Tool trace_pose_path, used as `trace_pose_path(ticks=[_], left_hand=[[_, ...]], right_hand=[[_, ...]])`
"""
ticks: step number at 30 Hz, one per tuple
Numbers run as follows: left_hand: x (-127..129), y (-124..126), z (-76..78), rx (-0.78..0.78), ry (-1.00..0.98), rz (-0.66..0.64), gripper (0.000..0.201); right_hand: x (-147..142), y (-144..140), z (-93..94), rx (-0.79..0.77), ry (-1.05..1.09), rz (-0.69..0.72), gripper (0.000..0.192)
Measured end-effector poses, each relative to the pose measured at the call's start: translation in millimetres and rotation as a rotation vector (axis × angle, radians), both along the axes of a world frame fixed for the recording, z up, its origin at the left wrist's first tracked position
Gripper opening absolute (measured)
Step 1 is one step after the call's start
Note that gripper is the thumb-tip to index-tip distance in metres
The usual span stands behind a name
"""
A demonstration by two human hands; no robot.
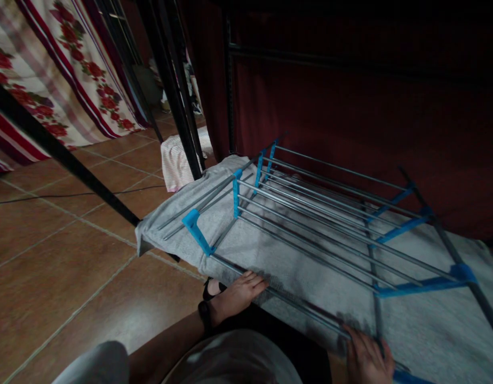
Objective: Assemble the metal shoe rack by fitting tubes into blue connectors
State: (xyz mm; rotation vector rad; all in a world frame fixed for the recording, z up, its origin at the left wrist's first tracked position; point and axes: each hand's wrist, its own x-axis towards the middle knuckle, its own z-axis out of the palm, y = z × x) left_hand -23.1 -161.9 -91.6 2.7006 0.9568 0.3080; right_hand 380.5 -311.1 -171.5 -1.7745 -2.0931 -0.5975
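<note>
My right grip is grasping a blue-jointed, grey tubular metal rack; my left hand is draping palm-down over it, closure unclear.

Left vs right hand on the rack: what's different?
Place: the left hand is on the rack's near metal tube, toward the blue corner bracket; the right hand is farther right along it.
Wrist: the left hand's wrist wears a dark band; the right hand's wrist is out of frame.
Framing: the left hand shows with its forearm; the right hand is cut by the bottom edge.
Shared: both are bare.
</note>
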Motion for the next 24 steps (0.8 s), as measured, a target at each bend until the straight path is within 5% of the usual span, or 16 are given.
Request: trace_pose_path(ticks=[7, 24], left_hand=[[0, 1, 1.3, -0.022, -0.019, -0.001, 0.051], [-2, 0, -8.1, 0.009, -0.024, 0.003, 0.044]], right_hand=[[-8, 2, 6.1, 0.004, 0.066, -0.043, 0.038], [6, 8, -14.1, 0.060, 0.003, 0.035, 0.035]])
